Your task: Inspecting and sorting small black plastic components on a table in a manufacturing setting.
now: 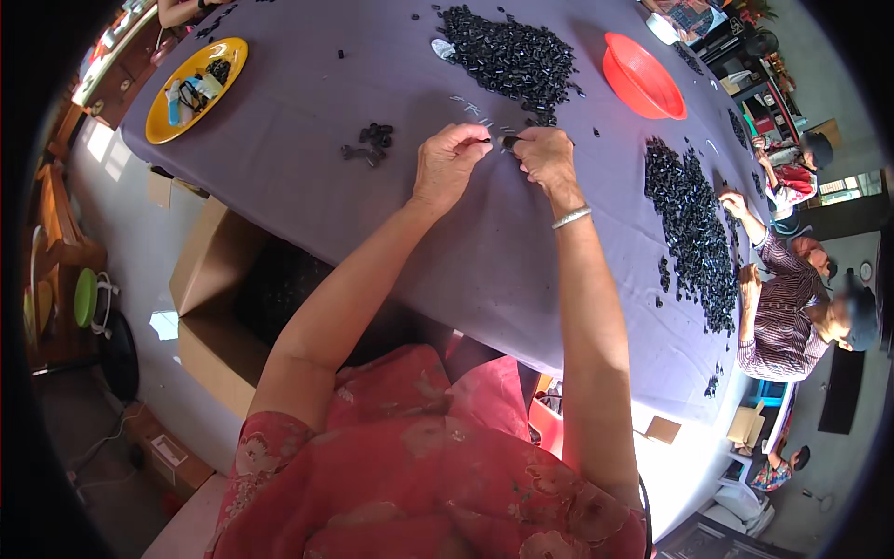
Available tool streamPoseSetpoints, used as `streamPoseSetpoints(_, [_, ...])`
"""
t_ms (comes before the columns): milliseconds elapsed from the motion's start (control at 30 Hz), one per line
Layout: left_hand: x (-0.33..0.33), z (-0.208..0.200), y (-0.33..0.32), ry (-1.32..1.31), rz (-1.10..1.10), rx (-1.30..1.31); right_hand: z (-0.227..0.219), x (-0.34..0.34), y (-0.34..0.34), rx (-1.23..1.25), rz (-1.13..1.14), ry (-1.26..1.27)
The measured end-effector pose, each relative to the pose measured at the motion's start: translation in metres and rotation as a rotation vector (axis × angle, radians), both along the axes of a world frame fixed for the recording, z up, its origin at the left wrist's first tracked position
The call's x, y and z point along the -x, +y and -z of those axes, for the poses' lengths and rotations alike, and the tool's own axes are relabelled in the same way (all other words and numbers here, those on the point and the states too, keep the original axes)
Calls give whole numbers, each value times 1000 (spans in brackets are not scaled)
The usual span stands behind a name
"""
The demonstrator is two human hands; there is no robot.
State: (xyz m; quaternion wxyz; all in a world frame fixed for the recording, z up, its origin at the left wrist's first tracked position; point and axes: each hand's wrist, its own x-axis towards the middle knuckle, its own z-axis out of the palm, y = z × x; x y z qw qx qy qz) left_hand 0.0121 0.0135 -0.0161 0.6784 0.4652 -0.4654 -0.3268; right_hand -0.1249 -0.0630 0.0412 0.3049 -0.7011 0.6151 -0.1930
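My left hand (445, 166) is closed in a pinch on a small black piece (486, 141) that just shows at its fingertips. Facing it across a narrow gap, my right hand (548, 160) grips another small black piece (508, 143) between thumb and fingers. What kind of parts these are is too small to tell. Several thin, pale slivers (471, 108) lie on the cloth just beyond my fingers. Behind them spreads a big heap of shiny black pieces (512, 58). A small cluster of black pieces (374, 140) sits left of my left hand.
A grey-purple cloth (307, 121) covers the table. At the far left stands a yellow oval tray (158, 130) with small items; a red plastic basin (641, 79) stands far right. Another black heap (689, 233) lies near co-workers on the right. An open cardboard box (209, 279) stands below the left edge.
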Motion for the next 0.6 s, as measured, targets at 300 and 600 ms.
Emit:
streamPoseSetpoints(300, [0,2,-1,-86,-14,8,1,-12,-12,-92,18,162])
streamPoseSetpoints(600, [1,0,-2,-50,36,-11,27,5,13,-239,-76,-1093])
